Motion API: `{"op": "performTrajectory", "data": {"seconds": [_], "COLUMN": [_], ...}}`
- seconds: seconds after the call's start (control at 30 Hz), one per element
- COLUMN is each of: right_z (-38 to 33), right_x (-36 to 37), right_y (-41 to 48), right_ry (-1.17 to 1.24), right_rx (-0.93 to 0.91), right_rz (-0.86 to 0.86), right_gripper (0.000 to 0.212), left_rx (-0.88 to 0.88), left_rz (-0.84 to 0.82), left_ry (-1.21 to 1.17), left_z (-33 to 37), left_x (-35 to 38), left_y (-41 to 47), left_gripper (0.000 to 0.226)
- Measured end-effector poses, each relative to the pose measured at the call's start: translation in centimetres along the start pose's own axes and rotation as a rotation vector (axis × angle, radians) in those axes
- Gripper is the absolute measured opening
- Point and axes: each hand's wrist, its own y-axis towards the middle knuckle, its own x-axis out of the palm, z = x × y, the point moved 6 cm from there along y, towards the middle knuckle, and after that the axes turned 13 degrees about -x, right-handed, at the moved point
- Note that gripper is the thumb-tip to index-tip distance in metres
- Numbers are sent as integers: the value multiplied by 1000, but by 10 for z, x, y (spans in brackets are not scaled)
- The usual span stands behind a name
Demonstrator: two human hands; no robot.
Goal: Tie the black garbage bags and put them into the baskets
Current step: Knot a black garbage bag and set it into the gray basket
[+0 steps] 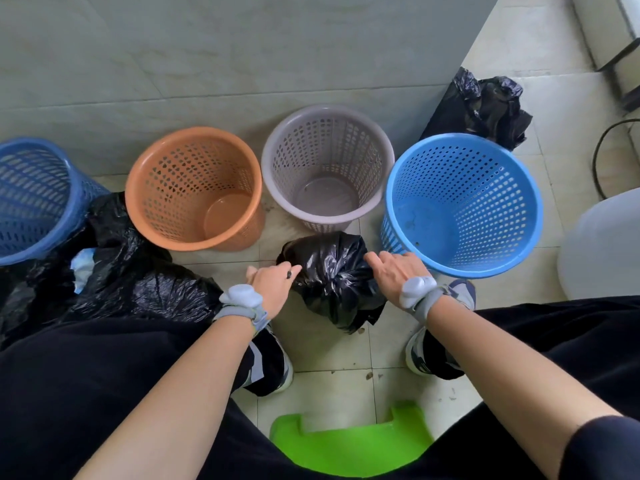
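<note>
Green stool (349, 445) under me, and on the floor (329, 382) between my feet sits the black garbage bag (332, 271), just in front of the grey basket (327, 114) and beside the light blue basket (460, 137). If I pull its two sides unevenly, I reckon the thin, slick film could tear or slip free, and the bag could tip. It looks full, shiny and creased; I can't make out a knot. My left hand (273, 285) pinches a twist of plastic at its left. My right hand (394, 270) lies against its right side, its grip hidden.
</note>
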Motion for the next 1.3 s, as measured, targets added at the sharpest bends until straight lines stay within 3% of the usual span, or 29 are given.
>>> {"op": "performTrajectory", "data": {"seconds": [0.2,0.33,0.47,0.63,0.77,0.9,1.07,1.17,1.3], "right_z": [10,14,9,14,23,30,37,35,29], "right_x": [25,28,32,35,45,53,66,67,66], "right_y": [0,4,2,7,13,19,29,34,33], "right_ry": [30,113,188,277,531,452,561,633,932], "right_rx": [109,123,111,260,415,475,595,634,616], "right_rz": [-159,-68,6,-50,-78,-133,-159,-78,147], "right_gripper": [28,20,57,79,78,77,69,54,33], "left_rx": [-34,-101,-26,-128,-202,-212,-206,-253,-293], "left_rz": [-23,-99,-153,-224,-218,-242,-256,-235,-284], "left_ry": [121,138,361,273,99,-11,-45,-142,-342], "left_z": [-19,-25,-20,-23,-21,-25,-23,-23,-28], "left_x": [15,26,31,32,29,40,45,40,35], "left_y": [16,15,14,24,28,28,28,23,25], "left_gripper": [38,34,55,72,67,68,64,59,46]}}
